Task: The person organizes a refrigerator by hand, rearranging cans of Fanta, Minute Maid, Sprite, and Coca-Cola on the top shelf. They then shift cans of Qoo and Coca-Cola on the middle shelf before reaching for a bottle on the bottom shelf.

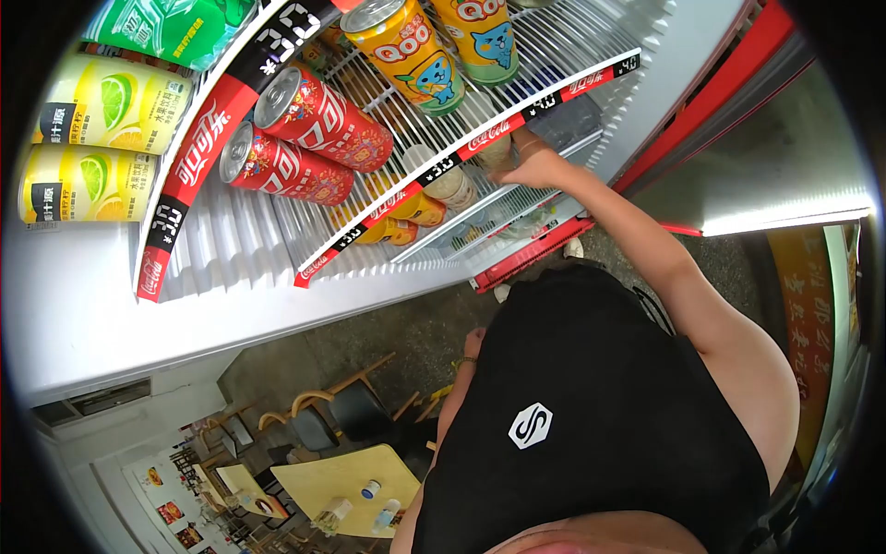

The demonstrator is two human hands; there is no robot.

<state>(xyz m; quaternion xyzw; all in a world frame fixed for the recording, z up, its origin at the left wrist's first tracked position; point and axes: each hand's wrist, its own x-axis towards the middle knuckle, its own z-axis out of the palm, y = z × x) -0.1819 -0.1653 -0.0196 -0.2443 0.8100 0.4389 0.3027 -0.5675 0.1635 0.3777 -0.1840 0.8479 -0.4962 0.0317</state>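
Observation:
My right hand (533, 164) reaches into the lit drinks fridge, below the front strip of the middle shelf (434, 169). Its thumb and fingers close around a pale drink container (496, 152), partly hidden behind the strip and the hand. Beside it stands another pale container (452, 189), with yellow-orange cans (420, 210) farther left on the same level. My left hand (474, 342) hangs low beside my body, mostly hidden by the black top (591, 397). Its fingers cannot be made out.
Red Coca-Cola cans (323, 115) and yellow Qoo cans (406, 55) stand on the shelf above. Yellow lemon drink cans (115, 102) and green cans (171, 28) are higher up. The fridge door (784, 138) is open at right. Behind are tables (314, 480) and chairs (355, 413).

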